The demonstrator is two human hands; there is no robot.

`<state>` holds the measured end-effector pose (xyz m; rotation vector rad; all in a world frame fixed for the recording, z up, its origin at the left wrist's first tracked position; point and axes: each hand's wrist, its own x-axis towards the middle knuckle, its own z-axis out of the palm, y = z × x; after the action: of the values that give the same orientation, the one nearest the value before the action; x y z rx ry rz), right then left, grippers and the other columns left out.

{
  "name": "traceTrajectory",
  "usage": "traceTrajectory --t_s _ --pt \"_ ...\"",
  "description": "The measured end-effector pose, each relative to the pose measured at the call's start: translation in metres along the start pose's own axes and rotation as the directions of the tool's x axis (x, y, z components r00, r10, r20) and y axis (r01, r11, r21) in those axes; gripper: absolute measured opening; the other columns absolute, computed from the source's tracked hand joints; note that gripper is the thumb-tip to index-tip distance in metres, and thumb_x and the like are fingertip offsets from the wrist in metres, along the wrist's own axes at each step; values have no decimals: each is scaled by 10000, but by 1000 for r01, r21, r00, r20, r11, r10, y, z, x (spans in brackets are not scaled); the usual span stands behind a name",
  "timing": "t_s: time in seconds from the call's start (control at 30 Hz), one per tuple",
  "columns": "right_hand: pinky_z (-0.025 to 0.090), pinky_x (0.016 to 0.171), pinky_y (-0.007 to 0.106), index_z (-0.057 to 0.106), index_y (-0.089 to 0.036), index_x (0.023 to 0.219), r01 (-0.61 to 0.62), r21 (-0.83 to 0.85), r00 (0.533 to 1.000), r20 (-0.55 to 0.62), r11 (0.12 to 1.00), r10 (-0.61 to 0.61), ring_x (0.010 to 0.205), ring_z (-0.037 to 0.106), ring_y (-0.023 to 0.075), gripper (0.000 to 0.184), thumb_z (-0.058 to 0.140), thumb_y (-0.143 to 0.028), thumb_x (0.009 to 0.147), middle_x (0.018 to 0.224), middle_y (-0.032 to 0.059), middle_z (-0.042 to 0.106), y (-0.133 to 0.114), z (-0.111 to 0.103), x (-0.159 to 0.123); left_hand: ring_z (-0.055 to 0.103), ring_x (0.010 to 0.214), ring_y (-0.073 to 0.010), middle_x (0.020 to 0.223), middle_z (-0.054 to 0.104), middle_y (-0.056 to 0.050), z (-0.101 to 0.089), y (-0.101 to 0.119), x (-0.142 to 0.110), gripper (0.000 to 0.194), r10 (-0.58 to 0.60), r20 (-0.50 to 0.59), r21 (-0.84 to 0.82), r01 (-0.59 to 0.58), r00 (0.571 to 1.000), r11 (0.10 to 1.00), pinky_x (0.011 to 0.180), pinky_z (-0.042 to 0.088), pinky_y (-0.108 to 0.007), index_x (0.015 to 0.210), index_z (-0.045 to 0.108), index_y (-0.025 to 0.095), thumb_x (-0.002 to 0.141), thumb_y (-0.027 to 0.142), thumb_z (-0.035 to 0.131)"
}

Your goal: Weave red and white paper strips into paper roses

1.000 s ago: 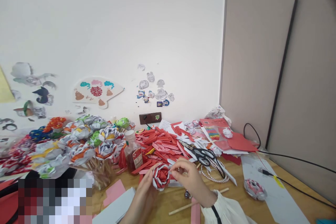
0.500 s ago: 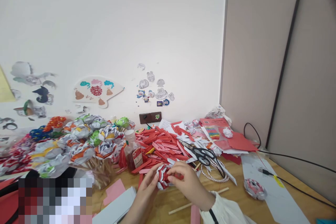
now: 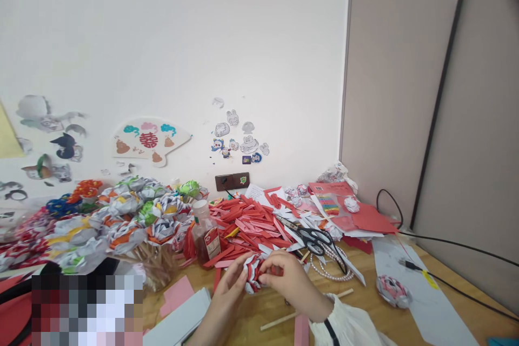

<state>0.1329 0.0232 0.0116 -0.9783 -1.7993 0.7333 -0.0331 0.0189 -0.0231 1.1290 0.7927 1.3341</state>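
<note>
A red and white paper flower [image 3: 253,274] is held between both hands above the wooden table, at the bottom middle of the head view. My left hand [image 3: 230,287] closes round its left side, thumb against the folded petals. On the right side, the fingers of my right hand [image 3: 286,280] pinch the flower's edge; the fingertips are partly hidden. Just behind the hands lies a heap of folded red paper strips [image 3: 259,221]. Black-handled scissors [image 3: 314,238] rest to the right, beside a string of white beads [image 3: 332,266].
Many paper flowers on sticks [image 3: 121,221] stand at the left, next to a glass bottle [image 3: 204,235]. Wooden sticks [image 3: 279,321] and a stack of white paper [image 3: 182,320] lie in front. Another flower [image 3: 392,291] and a black cable [image 3: 458,289] are at the right.
Both hands and the flower have shifted very slightly to the right. The grip looks the same, and the things on the table have not moved.
</note>
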Motion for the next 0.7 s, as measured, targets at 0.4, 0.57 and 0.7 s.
traceTrajectory --t_s 0.4,0.57,0.7 --pt "366 605 213 691 -171 657 -34 20 999 40 999 34 632 520 119 128 695 -48 624 652 -23 618 3 -2 1 535 1112 -268 1190 618 -78 1 4 -2 394 -1 -11 90 2 1000 996 946 416 -369 1077 620 239 727 415 663" --pt "363 609 214 685 -176 647 -11 -25 1000 19 1000 12 639 517 119 123 710 -59 618 652 -27 610 5 3 -1 541 1106 -279 1179 627 -86 1 1 -1 388 18 -7 69 -17 1000 997 937 419 -383 1072 627 232 728 406 663" --pt "372 609 219 691 -184 653 13 -31 1000 26 999 -12 644 529 129 110 717 -81 625 652 -22 622 3 1 -1 563 1070 -280 1156 640 -94 4 4 -3 383 -19 -19 5 19 1000 1000 938 411 -394 1043 650 225 707 405 684"
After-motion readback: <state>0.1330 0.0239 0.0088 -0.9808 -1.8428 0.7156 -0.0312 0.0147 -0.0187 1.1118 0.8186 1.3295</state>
